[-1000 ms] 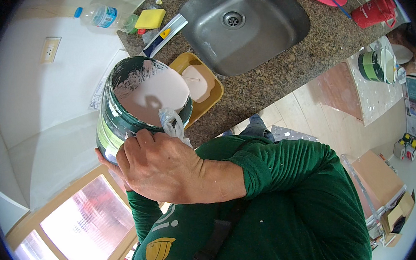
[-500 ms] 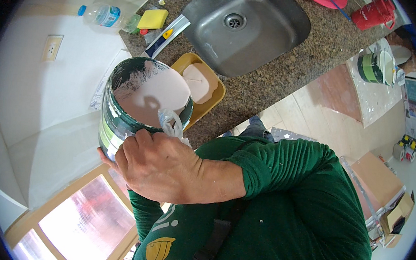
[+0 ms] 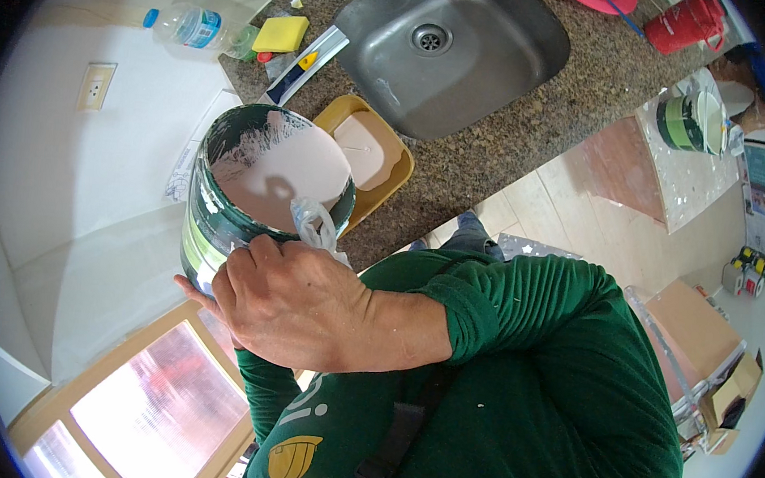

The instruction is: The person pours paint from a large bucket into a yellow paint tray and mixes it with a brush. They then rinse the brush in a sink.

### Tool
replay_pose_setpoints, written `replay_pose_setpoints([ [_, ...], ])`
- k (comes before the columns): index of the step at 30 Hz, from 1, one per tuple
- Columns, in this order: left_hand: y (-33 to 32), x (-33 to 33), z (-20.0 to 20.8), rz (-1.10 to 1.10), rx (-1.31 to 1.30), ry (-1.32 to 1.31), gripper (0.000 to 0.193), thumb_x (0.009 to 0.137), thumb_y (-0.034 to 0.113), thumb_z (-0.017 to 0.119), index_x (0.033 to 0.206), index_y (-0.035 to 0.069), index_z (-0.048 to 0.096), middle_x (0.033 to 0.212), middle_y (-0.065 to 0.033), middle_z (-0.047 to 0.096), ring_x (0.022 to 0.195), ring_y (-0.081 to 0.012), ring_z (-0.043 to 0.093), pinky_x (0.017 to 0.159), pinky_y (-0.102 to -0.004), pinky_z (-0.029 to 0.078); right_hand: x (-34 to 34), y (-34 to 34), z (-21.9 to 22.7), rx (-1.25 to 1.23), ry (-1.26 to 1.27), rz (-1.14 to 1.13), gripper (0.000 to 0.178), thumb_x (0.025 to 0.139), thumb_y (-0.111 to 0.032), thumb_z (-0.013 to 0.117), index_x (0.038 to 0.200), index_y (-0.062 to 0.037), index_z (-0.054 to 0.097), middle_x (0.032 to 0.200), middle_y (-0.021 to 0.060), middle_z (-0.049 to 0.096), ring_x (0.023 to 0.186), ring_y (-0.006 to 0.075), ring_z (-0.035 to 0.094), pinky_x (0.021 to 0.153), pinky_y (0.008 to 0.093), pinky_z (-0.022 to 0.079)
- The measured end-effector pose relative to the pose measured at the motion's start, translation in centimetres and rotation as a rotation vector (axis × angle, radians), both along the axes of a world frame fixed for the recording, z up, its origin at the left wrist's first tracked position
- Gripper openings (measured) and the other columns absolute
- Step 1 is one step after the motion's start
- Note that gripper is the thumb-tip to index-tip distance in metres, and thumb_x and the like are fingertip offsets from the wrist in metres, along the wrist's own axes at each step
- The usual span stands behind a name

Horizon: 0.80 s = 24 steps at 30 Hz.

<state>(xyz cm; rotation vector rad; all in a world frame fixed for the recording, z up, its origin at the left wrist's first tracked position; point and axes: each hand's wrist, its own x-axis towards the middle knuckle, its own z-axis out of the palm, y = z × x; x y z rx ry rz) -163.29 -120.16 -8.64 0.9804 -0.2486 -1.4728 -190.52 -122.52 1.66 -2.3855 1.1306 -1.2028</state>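
Observation:
A dark green paint bucket [image 3: 203, 216] with a pale green band leans over the left end of the counter. Pinkish-white paint [image 3: 288, 182] lies inside, and more is smeared up its inner wall. My right hand [image 3: 292, 308] is closed at the bucket's near side, its back toward me; one finger stretches along the outside. Crumpled white plastic [image 3: 316, 227] sticks up between that hand and the rim. Just right of the bucket, partly behind it, is a yellow tray [image 3: 396, 186] holding the same paint. Only my left sleeve [image 3: 264, 396] shows; my left hand is hidden.
A steel sink [image 3: 475, 85] is set in the speckled counter [image 3: 487, 162]. Beyond the bucket lie a putty knife [image 3: 296, 78], a yellow sponge [image 3: 281, 34] and a plastic bottle [image 3: 188, 26]. Farther right are a red jug [image 3: 682, 27] and another paint bucket [image 3: 684, 123].
Almost nothing differs. My right hand and the bucket keep their place, apart from a very slight shift of the outstretched finger.

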Motion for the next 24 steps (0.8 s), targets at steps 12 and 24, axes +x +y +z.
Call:
replay_pose_setpoints([
  [12,-0.25,0.16,0.61,0.000,-0.013,-0.007,0.091,0.090,0.078,0.050,0.159,0.019,0.041,0.164,-0.0093,0.041,0.150,-0.0368,0.036,0.123,-0.0652,0.024,-0.40,-0.17,0.28,-0.004,-0.027,-0.033,0.037,0.077,-0.032,0.078,0.076,0.0036,0.068,0.066,0.0058,0.053,0.061,0.0160,0.052,0.044,0.0285,0.043],
  [24,0.43,-0.60,-0.30,0.019,-0.022,0.013,0.091,0.090,0.078,0.051,0.159,0.019,0.041,0.163,-0.0092,0.041,0.150,-0.0365,0.037,0.123,-0.0643,0.025,0.12,-0.13,-0.26,0.029,-0.066,0.008,0.032,0.089,-0.025,0.072,0.076,0.0033,0.069,0.064,0.0060,0.054,0.059,0.0172,0.054,0.044,0.0290,0.045],
])
